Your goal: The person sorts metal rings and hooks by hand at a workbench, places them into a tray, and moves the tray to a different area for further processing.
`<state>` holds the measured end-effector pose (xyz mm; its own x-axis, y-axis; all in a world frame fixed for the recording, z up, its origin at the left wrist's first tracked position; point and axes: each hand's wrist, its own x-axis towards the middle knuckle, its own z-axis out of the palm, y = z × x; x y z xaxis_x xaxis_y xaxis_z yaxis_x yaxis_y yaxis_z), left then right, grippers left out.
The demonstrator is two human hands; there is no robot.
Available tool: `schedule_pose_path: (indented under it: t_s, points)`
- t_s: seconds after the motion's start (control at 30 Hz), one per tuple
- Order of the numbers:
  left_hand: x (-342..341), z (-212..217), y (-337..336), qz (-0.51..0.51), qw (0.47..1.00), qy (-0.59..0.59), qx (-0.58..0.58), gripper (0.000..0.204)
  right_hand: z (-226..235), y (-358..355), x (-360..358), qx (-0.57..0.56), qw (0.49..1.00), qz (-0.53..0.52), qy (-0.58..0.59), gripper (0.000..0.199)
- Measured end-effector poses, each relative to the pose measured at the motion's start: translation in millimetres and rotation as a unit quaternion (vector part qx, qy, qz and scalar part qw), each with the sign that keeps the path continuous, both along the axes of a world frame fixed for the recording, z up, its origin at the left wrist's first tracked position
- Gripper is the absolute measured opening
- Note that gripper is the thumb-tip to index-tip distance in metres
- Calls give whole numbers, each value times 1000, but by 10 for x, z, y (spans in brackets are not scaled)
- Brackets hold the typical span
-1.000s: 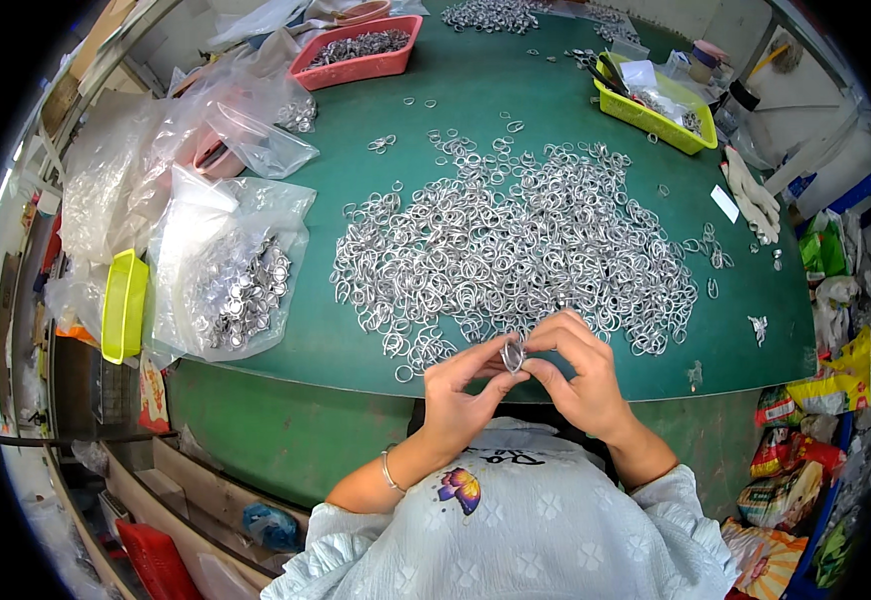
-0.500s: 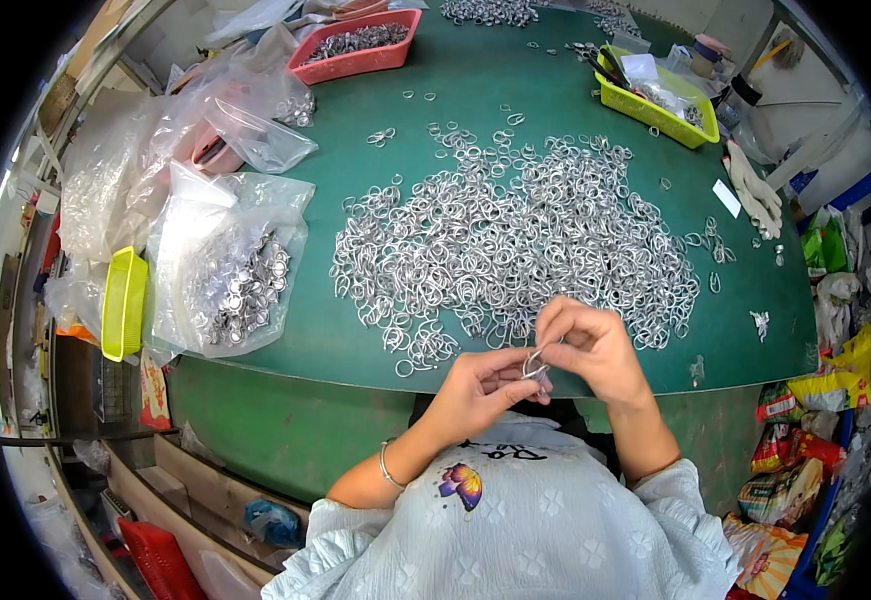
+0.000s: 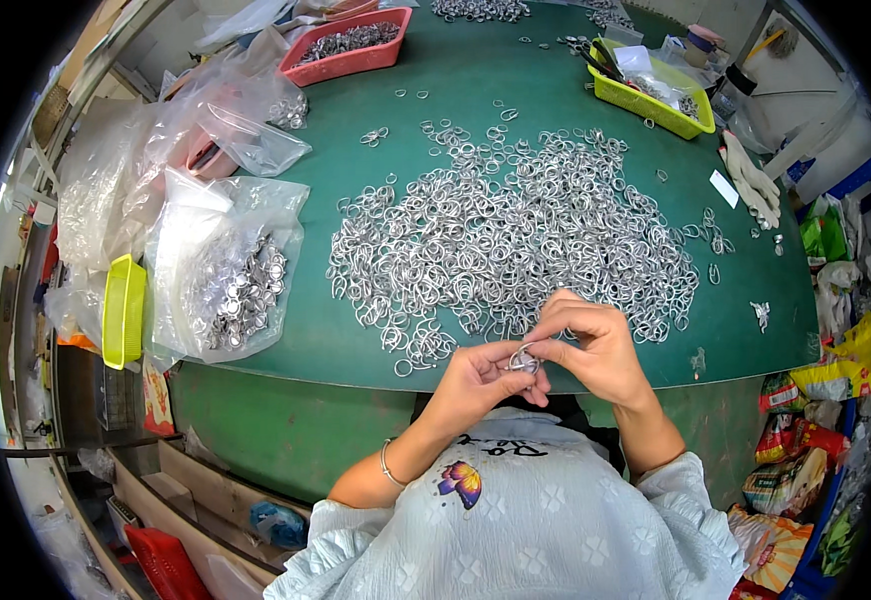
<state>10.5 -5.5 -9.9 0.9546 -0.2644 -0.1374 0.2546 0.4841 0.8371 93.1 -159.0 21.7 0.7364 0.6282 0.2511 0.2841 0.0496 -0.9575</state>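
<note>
While both hands meet just off the near edge of the green table, a small metal ring sits pinched between them. Seen from the head camera, the left hand grips the ring from below with thumb and fingertips closed on it, and the right hand pinches the same ring from above, fingers curled tight. Holding it from two sides this way steadies so small a piece close to the body, probably so it can be worked or checked by feel.

Just beyond the hands lies a wide heap of rings, spread thin across the table and reaching nearly to the near edge, so a fresh one is within easy reach. To the left, a clear plastic bag lies open on its side with silver parts inside, and a yellow basket hangs off the table edge beside it. At the far side stand a red tray and a yellow tray, both holding more metal parts, well apart from the hands. A pale glove rests near the right rim.
</note>
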Motion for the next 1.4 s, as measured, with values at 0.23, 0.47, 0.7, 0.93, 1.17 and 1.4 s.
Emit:
schedule_pose_path:
  t_s: [0.23,0.47,0.7,0.93,1.17,1.4]
  points:
    - [-33,73,11,26,999,29,-1,25,-24,-3,4,-31,996,16,-87,7]
    - [-52,94,21,35,997,47,-47,26,77,-19,-22,-63,991,18,-116,9]
    - [-31,127,32,25,999,35,-27,32,67,4,-49,-37,992,4,-121,10]
    - [-137,-63,33,-36,987,26,-154,26,19,-8,-135,-18,988,-22,-149,14]
    - [-193,-39,-6,70,997,-1,-43,23,-19,0,-210,-2,973,-72,-219,22]
    - [-168,168,-9,83,996,0,40,24,-64,46,-286,19,979,-136,-149,20]
